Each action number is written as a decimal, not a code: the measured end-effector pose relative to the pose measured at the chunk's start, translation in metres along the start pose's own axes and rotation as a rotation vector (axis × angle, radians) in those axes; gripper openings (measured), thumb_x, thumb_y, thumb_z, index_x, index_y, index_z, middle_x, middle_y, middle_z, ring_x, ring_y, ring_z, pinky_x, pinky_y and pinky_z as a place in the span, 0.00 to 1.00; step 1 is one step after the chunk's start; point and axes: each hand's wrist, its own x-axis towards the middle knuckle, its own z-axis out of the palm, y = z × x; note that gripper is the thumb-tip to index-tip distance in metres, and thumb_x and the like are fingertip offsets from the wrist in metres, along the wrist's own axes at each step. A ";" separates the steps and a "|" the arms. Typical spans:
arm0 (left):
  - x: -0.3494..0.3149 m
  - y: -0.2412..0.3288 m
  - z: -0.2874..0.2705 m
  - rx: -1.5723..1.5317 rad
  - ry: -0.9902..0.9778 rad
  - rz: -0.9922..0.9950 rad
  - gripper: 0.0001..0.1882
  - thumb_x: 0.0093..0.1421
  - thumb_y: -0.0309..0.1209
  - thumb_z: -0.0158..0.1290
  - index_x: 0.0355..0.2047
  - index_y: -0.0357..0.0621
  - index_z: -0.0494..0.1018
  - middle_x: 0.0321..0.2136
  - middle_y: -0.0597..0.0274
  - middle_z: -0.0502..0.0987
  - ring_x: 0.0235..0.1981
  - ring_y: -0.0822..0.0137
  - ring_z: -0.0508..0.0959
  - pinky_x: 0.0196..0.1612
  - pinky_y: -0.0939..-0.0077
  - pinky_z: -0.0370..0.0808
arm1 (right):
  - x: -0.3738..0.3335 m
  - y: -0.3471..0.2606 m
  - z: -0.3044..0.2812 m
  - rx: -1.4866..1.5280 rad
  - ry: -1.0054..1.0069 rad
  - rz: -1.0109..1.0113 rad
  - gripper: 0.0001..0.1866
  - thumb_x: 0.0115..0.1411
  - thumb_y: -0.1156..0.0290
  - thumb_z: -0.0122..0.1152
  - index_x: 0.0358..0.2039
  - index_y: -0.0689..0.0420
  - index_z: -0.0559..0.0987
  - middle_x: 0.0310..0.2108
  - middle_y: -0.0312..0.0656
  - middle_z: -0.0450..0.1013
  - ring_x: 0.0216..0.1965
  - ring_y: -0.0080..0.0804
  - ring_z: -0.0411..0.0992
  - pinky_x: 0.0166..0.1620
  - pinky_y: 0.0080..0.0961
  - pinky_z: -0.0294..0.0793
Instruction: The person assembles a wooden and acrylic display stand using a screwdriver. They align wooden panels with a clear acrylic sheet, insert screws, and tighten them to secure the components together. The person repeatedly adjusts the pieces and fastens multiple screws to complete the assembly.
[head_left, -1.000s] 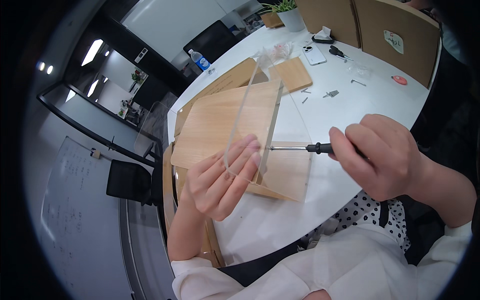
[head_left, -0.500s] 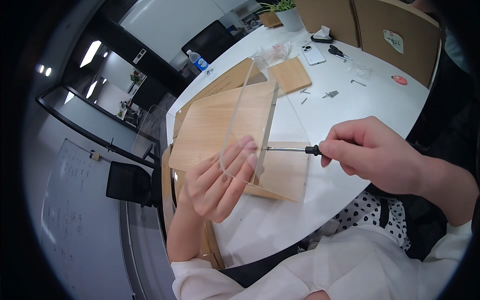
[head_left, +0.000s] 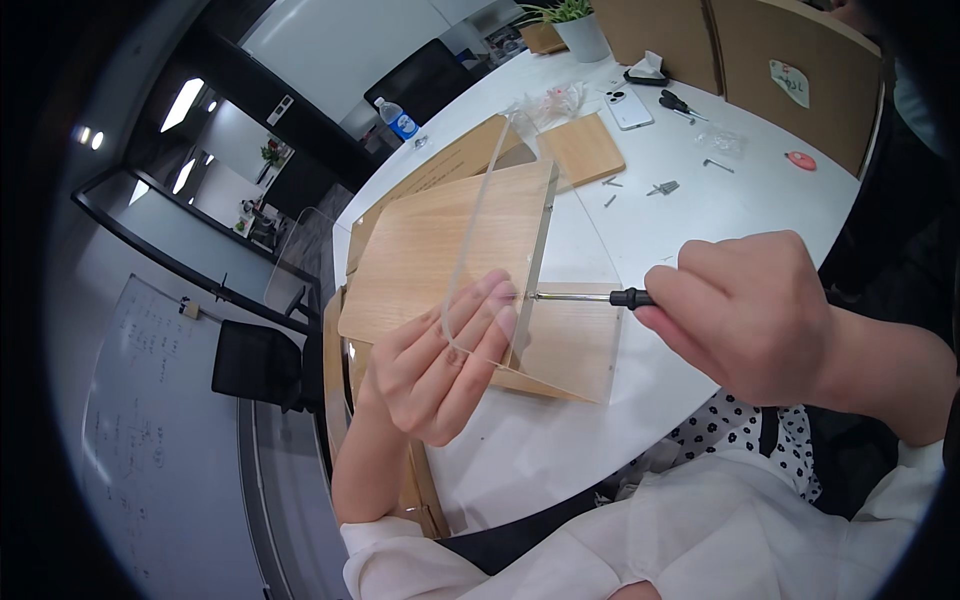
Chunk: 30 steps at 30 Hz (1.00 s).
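Observation:
My right hand (head_left: 745,315) is closed around the black handle of a screwdriver (head_left: 585,297). Its metal shaft points left, and the tip meets a screw at the edge of a light wooden board (head_left: 445,235). A clear acrylic panel (head_left: 467,235) stands along that edge, with the screwdriver on its outer side. My left hand (head_left: 425,380) grips the board near the same edge, its fingers straight and close together, partly seen through the panel; its thumb is hidden. Another wooden piece (head_left: 565,335) shows through the acrylic below the shaft.
Loose screws (head_left: 664,188), a hex key (head_left: 718,165) and a smaller wooden board (head_left: 583,150) lie on the white table (head_left: 650,235). Farther back are a phone (head_left: 629,110), black-handled scissors (head_left: 676,102), a red-orange cutter (head_left: 800,161), a water bottle (head_left: 397,121) and a cardboard box (head_left: 800,80).
My right hand has rolled on the screwdriver handle, its knuckles now turned higher. The screwdriver tip stays at the same screw, and my left hand and the board are nearly still.

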 end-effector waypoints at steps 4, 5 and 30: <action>0.001 0.002 -0.003 0.015 -0.047 -0.024 0.14 0.57 0.23 0.65 0.40 0.26 0.76 0.37 0.42 0.83 0.43 0.50 0.85 0.42 0.65 0.85 | 0.030 -0.001 -0.019 0.925 -0.487 1.018 0.19 0.69 0.65 0.54 0.22 0.62 0.77 0.16 0.29 0.65 0.18 0.14 0.57 0.22 0.16 0.55; 0.002 0.002 -0.005 0.018 -0.052 -0.026 0.14 0.57 0.23 0.65 0.40 0.26 0.76 0.37 0.42 0.83 0.43 0.50 0.85 0.42 0.65 0.85 | 0.033 0.004 -0.022 0.947 -0.538 1.048 0.18 0.69 0.65 0.54 0.24 0.62 0.76 0.16 0.30 0.65 0.19 0.13 0.57 0.23 0.16 0.56; 0.000 0.002 -0.004 0.040 -0.014 0.023 0.11 0.55 0.16 0.55 0.39 0.22 0.78 0.34 0.42 0.83 0.41 0.49 0.85 0.42 0.68 0.85 | 0.016 -0.005 -0.008 0.805 -0.294 0.742 0.09 0.65 0.72 0.61 0.29 0.63 0.77 0.22 0.35 0.70 0.19 0.21 0.63 0.21 0.23 0.63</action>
